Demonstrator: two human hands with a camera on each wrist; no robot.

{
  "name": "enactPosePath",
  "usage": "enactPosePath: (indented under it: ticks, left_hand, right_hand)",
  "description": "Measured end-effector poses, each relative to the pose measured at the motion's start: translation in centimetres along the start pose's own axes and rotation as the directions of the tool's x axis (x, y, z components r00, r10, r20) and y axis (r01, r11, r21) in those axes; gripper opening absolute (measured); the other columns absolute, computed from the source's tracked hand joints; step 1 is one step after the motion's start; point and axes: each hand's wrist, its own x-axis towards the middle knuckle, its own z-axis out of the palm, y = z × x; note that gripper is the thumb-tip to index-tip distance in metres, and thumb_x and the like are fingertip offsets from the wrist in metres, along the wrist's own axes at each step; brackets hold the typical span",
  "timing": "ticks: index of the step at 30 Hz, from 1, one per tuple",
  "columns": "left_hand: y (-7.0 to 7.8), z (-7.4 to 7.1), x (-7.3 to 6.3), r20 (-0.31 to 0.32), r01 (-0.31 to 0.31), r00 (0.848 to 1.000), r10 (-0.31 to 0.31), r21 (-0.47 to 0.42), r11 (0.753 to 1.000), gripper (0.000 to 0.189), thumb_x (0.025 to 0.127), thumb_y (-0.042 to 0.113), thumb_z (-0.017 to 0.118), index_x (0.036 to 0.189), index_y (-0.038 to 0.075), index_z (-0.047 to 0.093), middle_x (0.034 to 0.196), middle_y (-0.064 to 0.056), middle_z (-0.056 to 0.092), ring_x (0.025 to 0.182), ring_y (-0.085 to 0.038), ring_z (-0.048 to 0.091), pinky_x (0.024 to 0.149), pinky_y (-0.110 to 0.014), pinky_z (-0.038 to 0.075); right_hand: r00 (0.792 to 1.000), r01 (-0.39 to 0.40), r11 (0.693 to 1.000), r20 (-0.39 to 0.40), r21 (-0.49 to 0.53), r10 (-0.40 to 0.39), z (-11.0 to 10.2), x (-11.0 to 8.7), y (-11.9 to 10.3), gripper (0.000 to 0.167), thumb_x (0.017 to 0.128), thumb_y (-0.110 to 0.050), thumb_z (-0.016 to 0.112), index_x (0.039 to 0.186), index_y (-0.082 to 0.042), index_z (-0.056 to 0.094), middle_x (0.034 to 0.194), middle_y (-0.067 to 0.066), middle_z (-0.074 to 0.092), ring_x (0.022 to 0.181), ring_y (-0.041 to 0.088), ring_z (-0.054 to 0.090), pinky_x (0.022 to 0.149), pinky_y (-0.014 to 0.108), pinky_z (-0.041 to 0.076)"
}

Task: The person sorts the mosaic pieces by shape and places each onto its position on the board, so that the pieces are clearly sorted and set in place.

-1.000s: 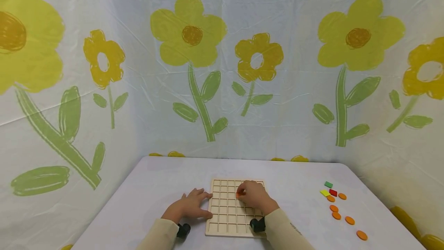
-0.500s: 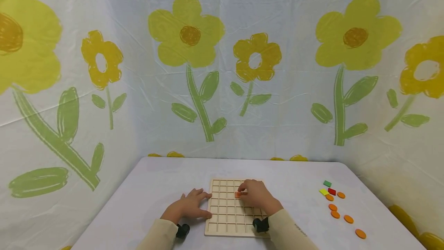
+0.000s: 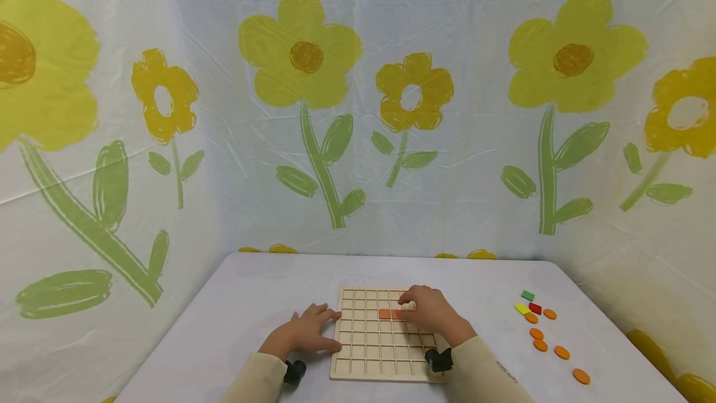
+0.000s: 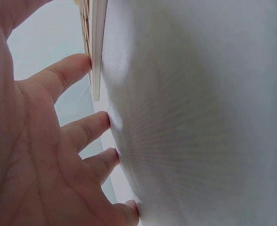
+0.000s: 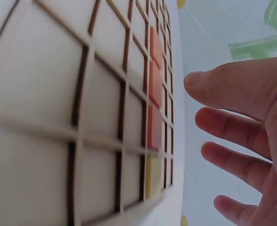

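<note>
A wooden grid board lies on the table in the head view. My left hand is beside its left edge, fingers spread; in the left wrist view one fingertip touches the board's side and the other fingertips rest on the table. My right hand hovers over the board's right half, holding nothing. Just left of it, an orange square tile sits in a cell, with another partly hidden. In the right wrist view, orange-red tiles and a yellow tile fill one row of cells, apart from my fingers.
To the right on the table lie a green tile, a yellow tile, a red tile and several orange round discs. A flower-printed cloth hangs behind and at both sides of the table.
My right hand has let go of the orange tile and moved right, its fingers opening. That tile stays in its cell and a second one shows beside it. My left hand has not moved.
</note>
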Motion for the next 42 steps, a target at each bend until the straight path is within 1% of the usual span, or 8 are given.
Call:
enactPosePath:
  ticks: [6,12,15,19,23,30,35,42]
  left_hand:
    - [-0.1,0.1,0.1,0.003,0.003,1.0,-0.003,-0.008,1.0,0.075,0.077,0.056,0.071,0.14,0.021,0.051,0.152,-0.013,0.038,0.144,-0.041,0.026,0.108,-0.075,0.016]
    - [-0.1,0.1,0.3,0.007,0.018,1.0,-0.018,-0.003,1.0,0.076,0.077,0.058,0.07,0.141,0.022,0.05,0.152,-0.012,0.038,0.145,-0.041,0.026,0.109,-0.074,0.016]
    - [0.1,-0.1,0.2,0.007,0.02,1.0,-0.02,-0.006,1.0,0.075,0.077,0.056,0.072,0.139,0.021,0.051,0.152,-0.013,0.039,0.144,-0.041,0.026,0.108,-0.075,0.016]
    - [0.2,-0.2,0.0,0.003,0.015,1.0,-0.015,-0.008,1.0,0.073,0.077,0.054,0.072,0.139,0.02,0.052,0.151,-0.013,0.039,0.144,-0.042,0.026,0.108,-0.075,0.016]
    - [0.2,-0.2,0.0,0.002,0.016,1.0,-0.016,-0.006,1.0,0.073,0.077,0.054,0.072,0.139,0.021,0.052,0.151,-0.013,0.039,0.144,-0.041,0.026,0.108,-0.075,0.016]
    - [0.2,-0.1,0.0,0.014,0.031,0.999,-0.031,-0.02,0.999,0.073,0.077,0.054,0.072,0.139,0.022,0.052,0.152,-0.014,0.038,0.145,-0.041,0.025,0.11,-0.073,0.015]
    - [0.3,-0.1,-0.1,0.015,0.031,0.999,-0.03,-0.025,0.999,0.074,0.077,0.054,0.072,0.14,0.021,0.051,0.152,-0.013,0.038,0.145,-0.041,0.025,0.11,-0.073,0.014]
    - [0.2,0.1,-0.1,0.016,0.041,0.999,-0.04,-0.03,0.999,0.074,0.077,0.055,0.072,0.14,0.022,0.051,0.152,-0.013,0.038,0.145,-0.041,0.024,0.11,-0.073,0.014]
  right_hand:
    - [0.998,-0.058,0.998,0.0,-0.019,0.058,-0.9,-0.3,1.2,0.021,0.084,-0.023,0.075,0.102,-0.013,0.074,0.101,0.0,0.07,0.102,0.025,0.064,0.093,0.05,0.049]
    - [0.993,-0.12,0.991,-0.009,-0.065,0.119,-2.0,-0.8,2.3,0.018,0.083,-0.018,0.075,0.1,-0.015,0.074,0.104,0.0,0.069,0.104,0.025,0.064,0.095,0.051,0.048]
    - [0.988,-0.152,0.987,-0.002,-0.06,0.152,-2.4,-1.1,2.9,0.02,0.083,-0.018,0.075,0.102,-0.015,0.073,0.105,-0.001,0.069,0.105,0.024,0.063,0.095,0.049,0.05]
    - [0.987,-0.158,0.987,-0.004,-0.031,0.158,-3.0,-1.6,3.9,0.022,0.082,-0.016,0.075,0.104,-0.016,0.072,0.105,-0.002,0.068,0.105,0.024,0.063,0.094,0.047,0.051]
    - [0.987,-0.16,0.987,-0.009,-0.005,0.16,-3.6,-2.1,4.9,0.022,0.082,-0.015,0.076,0.104,-0.016,0.072,0.106,-0.001,0.068,0.105,0.026,0.062,0.093,0.048,0.051]
    - [0.978,-0.208,0.977,0.011,0.034,0.208,-4.6,-2.8,6.8,0.025,0.083,-0.015,0.074,0.108,-0.015,0.071,0.111,0.005,0.067,0.106,0.029,0.06,0.092,0.051,0.051]
    - [0.971,-0.238,0.971,0.022,0.036,0.238,-5.1,-3.3,8.1,0.026,0.084,-0.015,0.074,0.11,-0.014,0.07,0.113,0.007,0.066,0.108,0.031,0.059,0.092,0.053,0.051]
    - [0.966,-0.259,0.965,0.017,0.032,0.258,-5.7,-4.4,10.2,0.026,0.084,-0.013,0.072,0.11,-0.013,0.07,0.114,0.009,0.066,0.11,0.035,0.059,0.093,0.056,0.05]
